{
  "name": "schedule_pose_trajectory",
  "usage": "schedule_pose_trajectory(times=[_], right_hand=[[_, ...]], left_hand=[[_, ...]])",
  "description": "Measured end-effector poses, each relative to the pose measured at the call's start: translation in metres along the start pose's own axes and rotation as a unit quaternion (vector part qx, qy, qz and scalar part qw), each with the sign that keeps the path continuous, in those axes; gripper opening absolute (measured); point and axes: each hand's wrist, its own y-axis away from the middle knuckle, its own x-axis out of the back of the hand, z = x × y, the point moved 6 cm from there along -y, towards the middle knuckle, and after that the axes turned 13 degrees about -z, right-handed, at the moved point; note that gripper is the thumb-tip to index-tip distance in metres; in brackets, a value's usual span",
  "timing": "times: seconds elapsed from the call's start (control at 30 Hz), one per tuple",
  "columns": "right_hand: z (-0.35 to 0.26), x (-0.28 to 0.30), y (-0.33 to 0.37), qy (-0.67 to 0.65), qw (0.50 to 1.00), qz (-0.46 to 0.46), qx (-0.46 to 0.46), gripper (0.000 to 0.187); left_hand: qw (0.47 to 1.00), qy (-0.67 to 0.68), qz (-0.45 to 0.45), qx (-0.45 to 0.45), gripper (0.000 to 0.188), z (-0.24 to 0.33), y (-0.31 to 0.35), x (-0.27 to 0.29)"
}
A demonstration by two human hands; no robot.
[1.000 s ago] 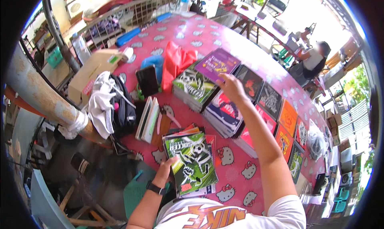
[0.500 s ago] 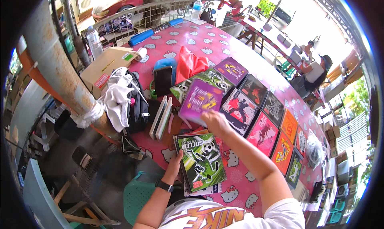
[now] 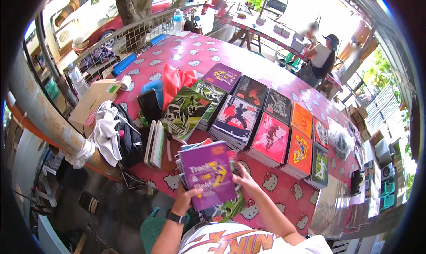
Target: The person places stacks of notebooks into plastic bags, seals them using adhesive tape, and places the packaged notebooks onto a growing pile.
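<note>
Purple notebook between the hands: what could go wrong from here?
The purple notebook lies out of line with the lower notebook, so the two might slide apart if the left hand or the right hand, at opposite edges, loosens.
The skewed green notebook seems to jut past the green stack, so a bump could tip it off.

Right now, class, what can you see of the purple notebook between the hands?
The purple notebook looks closed and rectangular, its smooth, card-like cover showing white lettering and yellow artwork. It lies face up, tilted slightly leftward, above a green notebook. The left hand has its thumb over the lower left; the right hand is at the right edge.
</note>
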Motion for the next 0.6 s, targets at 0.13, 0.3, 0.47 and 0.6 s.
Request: schedule_pose_trajectory(times=[0.13, 0.3, 0.47, 0.6], right_hand=[[-0.043, 0.014, 0.052, -0.018, 0.999, 0.040, 0.018, 0.103], [-0.081, 0.031, 0.085, -0.039, 0.991, 0.007, 0.127, 0.102], [-0.056, 0.037, 0.059, 0.062, 0.983, 0.002, 0.175, 0.101], [-0.046, 0.043, 0.067, -0.092, 0.967, 0.037, 0.236, 0.101]], left_hand=[[0.992, -0.097, -0.079, 0.026, 0.090, 0.011, -0.005, -0.043], [0.937, -0.231, -0.262, -0.027, 0.093, 0.009, -0.034, -0.069], [0.947, -0.262, -0.171, -0.071, 0.083, -0.021, -0.048, -0.066], [0.969, -0.186, -0.142, -0.079, 0.083, -0.017, -0.056, -0.077]])
